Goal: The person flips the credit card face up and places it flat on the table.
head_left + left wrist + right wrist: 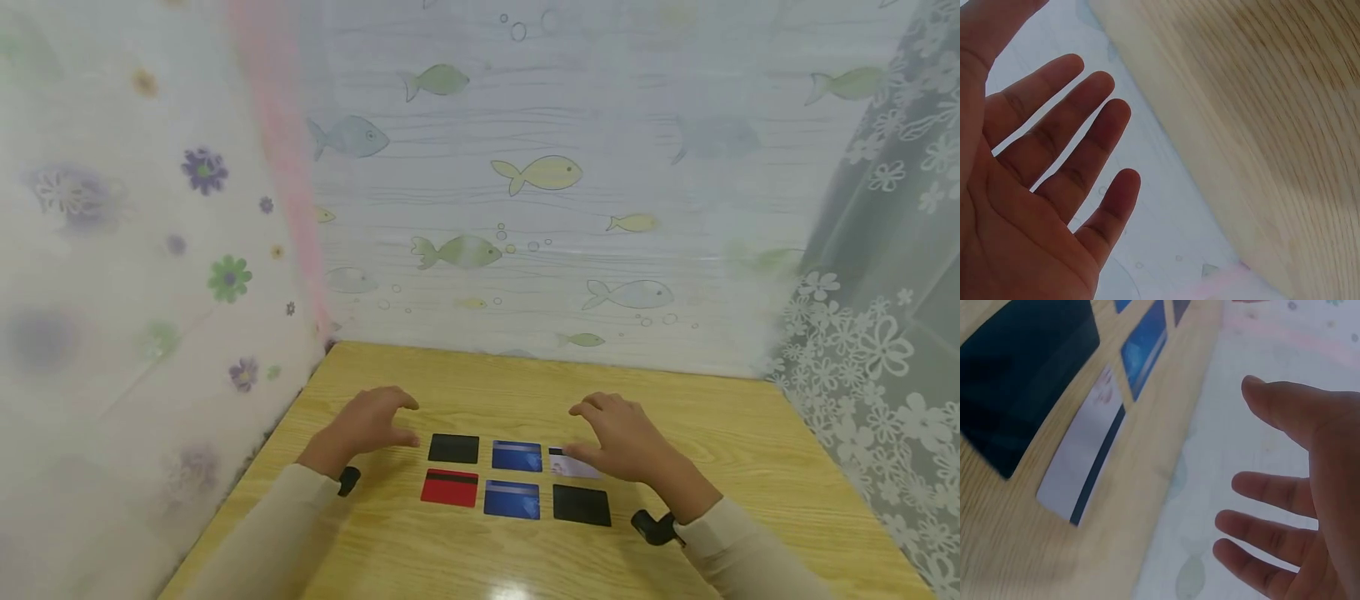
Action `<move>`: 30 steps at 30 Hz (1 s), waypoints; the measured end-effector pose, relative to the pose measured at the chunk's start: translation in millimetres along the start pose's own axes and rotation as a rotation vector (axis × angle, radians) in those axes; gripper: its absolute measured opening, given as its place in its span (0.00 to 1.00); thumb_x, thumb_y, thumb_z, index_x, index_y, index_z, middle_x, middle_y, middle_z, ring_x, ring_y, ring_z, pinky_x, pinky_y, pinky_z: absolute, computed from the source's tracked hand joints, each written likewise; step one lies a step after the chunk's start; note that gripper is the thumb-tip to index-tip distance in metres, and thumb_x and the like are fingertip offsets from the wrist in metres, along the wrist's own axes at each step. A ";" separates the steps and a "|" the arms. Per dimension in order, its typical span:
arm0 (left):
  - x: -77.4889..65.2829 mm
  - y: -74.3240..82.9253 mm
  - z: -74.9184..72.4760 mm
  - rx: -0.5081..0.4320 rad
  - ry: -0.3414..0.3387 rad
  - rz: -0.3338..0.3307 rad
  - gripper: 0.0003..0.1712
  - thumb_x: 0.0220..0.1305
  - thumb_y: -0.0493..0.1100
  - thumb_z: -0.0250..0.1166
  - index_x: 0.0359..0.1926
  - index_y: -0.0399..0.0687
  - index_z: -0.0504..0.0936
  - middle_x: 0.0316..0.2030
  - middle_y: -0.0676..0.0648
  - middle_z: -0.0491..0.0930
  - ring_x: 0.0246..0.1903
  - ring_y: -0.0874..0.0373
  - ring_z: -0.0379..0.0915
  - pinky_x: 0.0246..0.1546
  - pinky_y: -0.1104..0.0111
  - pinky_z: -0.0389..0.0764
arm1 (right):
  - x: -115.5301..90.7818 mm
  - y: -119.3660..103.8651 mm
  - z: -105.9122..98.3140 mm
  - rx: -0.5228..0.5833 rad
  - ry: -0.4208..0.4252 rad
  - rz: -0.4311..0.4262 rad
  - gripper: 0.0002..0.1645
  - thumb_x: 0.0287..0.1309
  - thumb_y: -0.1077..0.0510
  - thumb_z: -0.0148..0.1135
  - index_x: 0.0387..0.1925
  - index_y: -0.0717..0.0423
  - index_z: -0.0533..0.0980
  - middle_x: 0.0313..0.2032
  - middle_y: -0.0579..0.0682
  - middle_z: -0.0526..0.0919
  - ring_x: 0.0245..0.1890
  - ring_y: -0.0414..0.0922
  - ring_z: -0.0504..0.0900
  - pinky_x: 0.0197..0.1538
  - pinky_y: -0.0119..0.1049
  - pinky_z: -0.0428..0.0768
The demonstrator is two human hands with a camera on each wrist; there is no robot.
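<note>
Several flat cards lie in two rows on the wooden table. In the back row are a black card (453,448), a blue card (517,456) and a white card with a dark stripe (576,467). The front row has a red striped card (449,492), another blue card (512,500) and a second black card (582,506). My left hand (367,423) hovers left of the back black card, fingers relaxed and holding nothing. Above the white card, partly covering it in the head view, my right hand (626,437) is loosely spread. The right wrist view shows that hand (1297,506) apart from the white card (1085,456).
The pale wooden table (375,550) reaches back to a fish-printed curtain (555,250). A flowered sheet (150,292) hangs along the left, and a white-flower patterned sheet (862,375) borders the right. Each wrist carries a small black device (654,527).
</note>
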State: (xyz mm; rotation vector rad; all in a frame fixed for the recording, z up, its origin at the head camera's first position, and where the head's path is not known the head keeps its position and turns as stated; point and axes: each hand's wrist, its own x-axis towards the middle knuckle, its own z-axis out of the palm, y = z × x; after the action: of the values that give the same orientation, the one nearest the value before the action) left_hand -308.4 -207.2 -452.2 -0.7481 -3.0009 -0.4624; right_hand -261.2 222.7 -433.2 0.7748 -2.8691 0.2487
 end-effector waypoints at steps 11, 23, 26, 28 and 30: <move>9.4 7.1 15.4 -0.199 -0.052 -0.021 0.30 0.53 0.49 0.82 0.55 0.42 0.86 0.51 0.46 0.86 0.51 0.49 0.80 0.55 0.52 0.81 | 27.4 -27.7 18.0 0.063 -0.038 -0.021 0.32 0.60 0.35 0.71 0.59 0.47 0.81 0.59 0.51 0.81 0.60 0.56 0.79 0.59 0.64 0.75; 21.0 9.2 30.5 -0.283 -0.053 -0.044 0.28 0.51 0.45 0.83 0.53 0.43 0.87 0.49 0.48 0.86 0.50 0.52 0.81 0.54 0.54 0.82 | 57.5 -51.3 46.3 0.130 -0.085 -0.053 0.32 0.58 0.35 0.73 0.57 0.48 0.83 0.51 0.46 0.84 0.53 0.51 0.81 0.56 0.61 0.76; 23.3 11.3 33.0 -0.309 -0.066 -0.068 0.28 0.50 0.46 0.84 0.52 0.45 0.88 0.48 0.50 0.86 0.49 0.53 0.80 0.54 0.55 0.82 | 65.3 -58.0 53.2 0.141 -0.096 -0.073 0.31 0.59 0.36 0.72 0.57 0.48 0.84 0.49 0.47 0.85 0.51 0.51 0.82 0.54 0.60 0.77; 25.0 12.2 34.3 -0.320 -0.078 -0.073 0.28 0.49 0.46 0.84 0.52 0.45 0.88 0.48 0.50 0.86 0.49 0.54 0.80 0.54 0.55 0.82 | 70.4 -62.7 57.7 0.149 -0.105 -0.074 0.30 0.59 0.36 0.72 0.56 0.48 0.84 0.48 0.46 0.85 0.50 0.50 0.82 0.53 0.59 0.78; 26.4 12.6 35.4 -0.322 -0.087 -0.069 0.29 0.48 0.46 0.85 0.52 0.45 0.88 0.48 0.51 0.86 0.48 0.55 0.79 0.54 0.55 0.82 | 75.5 -67.4 62.2 0.159 -0.112 -0.068 0.29 0.59 0.37 0.73 0.55 0.49 0.85 0.47 0.47 0.85 0.49 0.50 0.83 0.52 0.57 0.78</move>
State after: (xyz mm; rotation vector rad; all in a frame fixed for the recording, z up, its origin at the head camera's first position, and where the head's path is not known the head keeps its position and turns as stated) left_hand -323.9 -174.4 -480.2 -0.6956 -3.0782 -0.9568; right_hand -298.2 116.3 -471.0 0.9414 -2.9482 0.4426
